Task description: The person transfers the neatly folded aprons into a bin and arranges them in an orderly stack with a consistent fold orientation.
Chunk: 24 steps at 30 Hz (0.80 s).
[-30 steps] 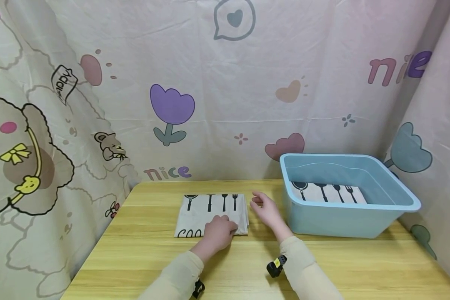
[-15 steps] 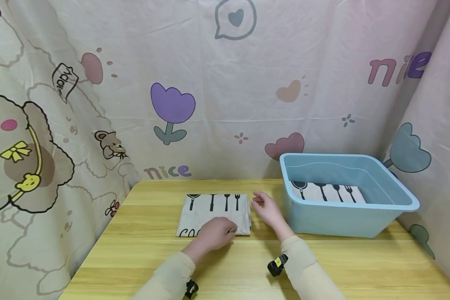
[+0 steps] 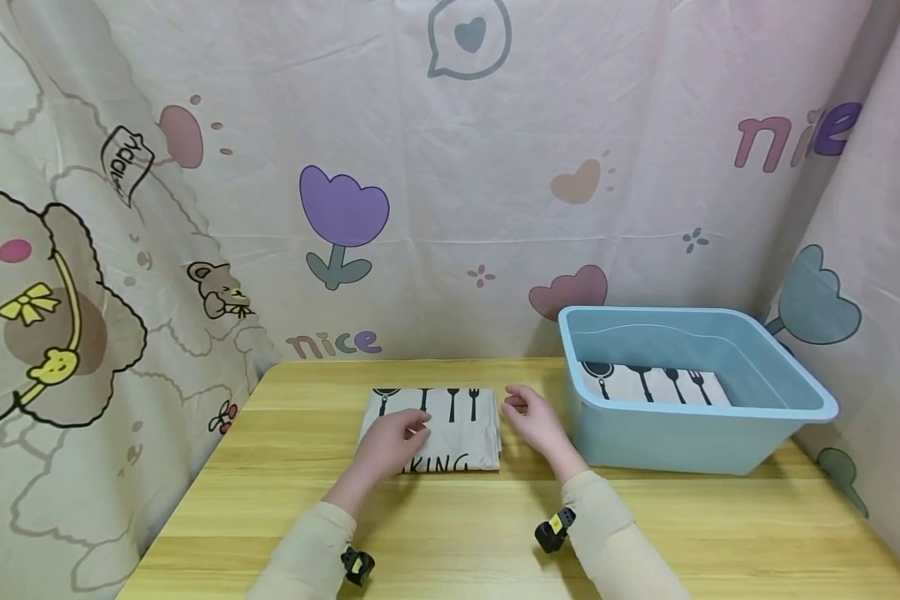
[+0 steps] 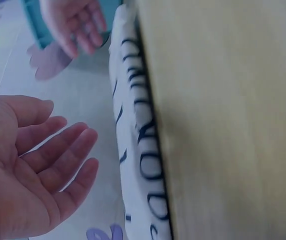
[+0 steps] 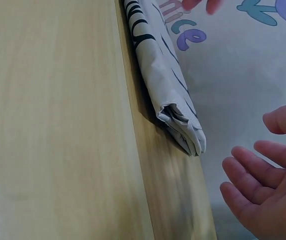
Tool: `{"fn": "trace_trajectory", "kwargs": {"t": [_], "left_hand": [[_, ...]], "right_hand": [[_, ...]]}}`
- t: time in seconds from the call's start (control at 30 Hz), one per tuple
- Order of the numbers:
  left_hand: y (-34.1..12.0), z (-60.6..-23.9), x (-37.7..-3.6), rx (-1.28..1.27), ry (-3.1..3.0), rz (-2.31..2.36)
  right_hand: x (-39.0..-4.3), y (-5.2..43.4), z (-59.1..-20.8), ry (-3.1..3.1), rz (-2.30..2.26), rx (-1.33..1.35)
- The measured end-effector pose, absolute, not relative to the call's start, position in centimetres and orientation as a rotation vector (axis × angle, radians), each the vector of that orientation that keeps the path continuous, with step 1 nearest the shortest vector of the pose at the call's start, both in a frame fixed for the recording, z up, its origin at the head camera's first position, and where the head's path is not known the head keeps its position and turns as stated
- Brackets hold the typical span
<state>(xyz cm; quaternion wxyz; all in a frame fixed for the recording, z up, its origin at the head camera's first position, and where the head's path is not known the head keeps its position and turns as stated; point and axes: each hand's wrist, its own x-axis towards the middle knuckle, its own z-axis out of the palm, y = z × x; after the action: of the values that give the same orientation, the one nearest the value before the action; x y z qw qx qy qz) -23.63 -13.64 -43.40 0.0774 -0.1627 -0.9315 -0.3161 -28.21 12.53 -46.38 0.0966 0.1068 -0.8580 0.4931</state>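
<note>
A folded white cloth with black utensil prints and lettering lies flat on the wooden table. Over its left part hovers my left hand, hiding some of the print; in the left wrist view that hand has loosely bent fingers with nothing between them, apart from the cloth. Just off the cloth's right edge is my right hand, its fingers relaxed. In the right wrist view, the right hand holds nothing, and the cloth's layered folded end faces it.
On the right of the table stands a light blue plastic bin. Inside it lies another white cloth with similar utensil prints. A patterned curtain hangs behind and along both sides.
My left hand has lifted from the cloth's front right part and moved left, uncovering more lettering. The cloth shifted slightly right at first. The right hand has stayed nearly still.
</note>
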Motion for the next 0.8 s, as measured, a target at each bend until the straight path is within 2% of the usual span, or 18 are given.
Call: {"fn": "trace_trajectory", "kwargs": {"t": [0.4,0.8], "left_hand": [[-17.6,-43.5,-25.4,-0.096,-2.731,-1.323],[-20.9,-44.4,-26.4,0.168,-2.669,-1.487]], "right_hand": [[-28.2,12.3,-46.5,-2.619,1.452,0.278],[-28.5,12.2,-46.5,-2.708,1.522,0.188]]}}
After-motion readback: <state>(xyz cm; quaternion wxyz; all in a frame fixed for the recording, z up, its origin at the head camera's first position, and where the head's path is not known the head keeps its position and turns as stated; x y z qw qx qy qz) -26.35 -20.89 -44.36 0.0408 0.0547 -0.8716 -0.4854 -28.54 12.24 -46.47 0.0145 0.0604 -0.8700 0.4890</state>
